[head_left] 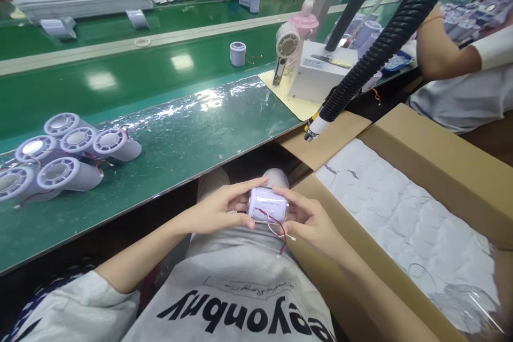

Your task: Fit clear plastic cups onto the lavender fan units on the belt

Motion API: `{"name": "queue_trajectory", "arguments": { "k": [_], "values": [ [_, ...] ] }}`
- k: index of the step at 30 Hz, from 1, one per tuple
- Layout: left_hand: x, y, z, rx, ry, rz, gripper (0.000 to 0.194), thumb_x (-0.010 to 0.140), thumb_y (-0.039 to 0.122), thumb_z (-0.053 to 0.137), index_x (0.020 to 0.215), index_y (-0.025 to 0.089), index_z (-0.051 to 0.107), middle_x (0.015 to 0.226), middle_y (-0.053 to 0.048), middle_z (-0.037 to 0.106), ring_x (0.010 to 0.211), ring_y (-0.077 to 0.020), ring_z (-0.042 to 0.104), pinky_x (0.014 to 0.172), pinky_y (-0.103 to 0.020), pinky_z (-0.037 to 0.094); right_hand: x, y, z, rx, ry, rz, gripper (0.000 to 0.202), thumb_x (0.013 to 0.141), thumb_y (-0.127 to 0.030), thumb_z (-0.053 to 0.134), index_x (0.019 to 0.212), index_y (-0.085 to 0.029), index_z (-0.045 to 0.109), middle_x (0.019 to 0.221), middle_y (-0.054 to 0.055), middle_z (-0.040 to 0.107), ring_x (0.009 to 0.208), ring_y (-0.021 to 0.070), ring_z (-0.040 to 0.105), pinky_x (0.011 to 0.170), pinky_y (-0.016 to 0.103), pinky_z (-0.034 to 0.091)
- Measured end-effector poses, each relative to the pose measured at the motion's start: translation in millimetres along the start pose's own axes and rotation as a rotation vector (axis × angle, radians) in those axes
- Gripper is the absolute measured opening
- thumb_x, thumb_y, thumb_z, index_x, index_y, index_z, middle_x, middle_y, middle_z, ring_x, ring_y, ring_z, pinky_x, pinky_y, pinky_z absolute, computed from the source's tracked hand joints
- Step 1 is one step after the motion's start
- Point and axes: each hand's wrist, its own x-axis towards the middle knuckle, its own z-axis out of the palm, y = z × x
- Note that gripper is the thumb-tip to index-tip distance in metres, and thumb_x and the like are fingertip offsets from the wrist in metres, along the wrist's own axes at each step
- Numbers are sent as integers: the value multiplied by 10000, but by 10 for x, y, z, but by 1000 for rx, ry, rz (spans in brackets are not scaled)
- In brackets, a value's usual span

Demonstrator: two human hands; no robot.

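Between my two hands, over my lap, is a lavender cylindrical fan housing (269, 204) lying on its side. Red and white wires (276, 227) with a small connector dangle from it. My left hand (230, 206) grips one end, with the thumb below and fingers above. At the other end my right hand (306, 219) closes on it in the same way. Behind the housing shows another pale rounded thing (276, 176), partly covered. On the bench to the left stand several similar fan housings (78, 139) with wires trailing.
A green bench (188, 139) edges my lap. A box with a black corrugated hose (380, 43) hangs over it at right. Below is a cardboard carton (444, 165) with white padded pieces. On the conveyor stands one housing (238, 54). Other people work across and at right.
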Motion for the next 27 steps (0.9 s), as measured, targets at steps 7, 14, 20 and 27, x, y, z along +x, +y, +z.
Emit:
{"name": "queue_trajectory", "arguments": {
  "k": [7, 14, 20, 27],
  "values": [
    [58, -89, -17, -95, 17, -151, 730, 820, 214, 696, 1458, 315, 356, 1432, -81, 512, 1237, -239, 561, 1014, -368, 461, 31, 137, -12, 117, 56, 67, 585, 731, -252, 801, 1280, -299, 602, 1178, 38, 676, 914, 193, 678, 850, 338, 540],
    [225, -11, 163, 183, 71, -77, 398, 859, 316, 639, 1233, 228, 535, 1148, -47, 626, 1007, -175, 601, 874, -288, 468, -91, 80, -32, 18, 136, 23, 555, 736, -224, 810, 1256, -277, 623, 1110, 38, 700, 905, 192, 684, 785, 293, 566],
    [180, -34, 248, 485, 125, -31, 332, 844, 257, 626, 1165, 210, 559, 961, -12, 612, 790, -135, 545, 696, -242, 425, -269, 149, 8, 20, 223, 49, 548, 676, -215, 858, 1192, -263, 680, 999, 32, 733, 788, 183, 696, 712, 282, 591],
    [72, -54, 106, 34, -109, -178, 726, 860, 298, 636, 1479, 292, 257, 1327, -93, 525, 1204, -230, 527, 971, -364, 435, -210, 133, -46, 192, 156, 65, 522, 724, -234, 832, 1211, -311, 662, 1050, 12, 726, 780, 152, 697, 703, 240, 575]
  ]
}}
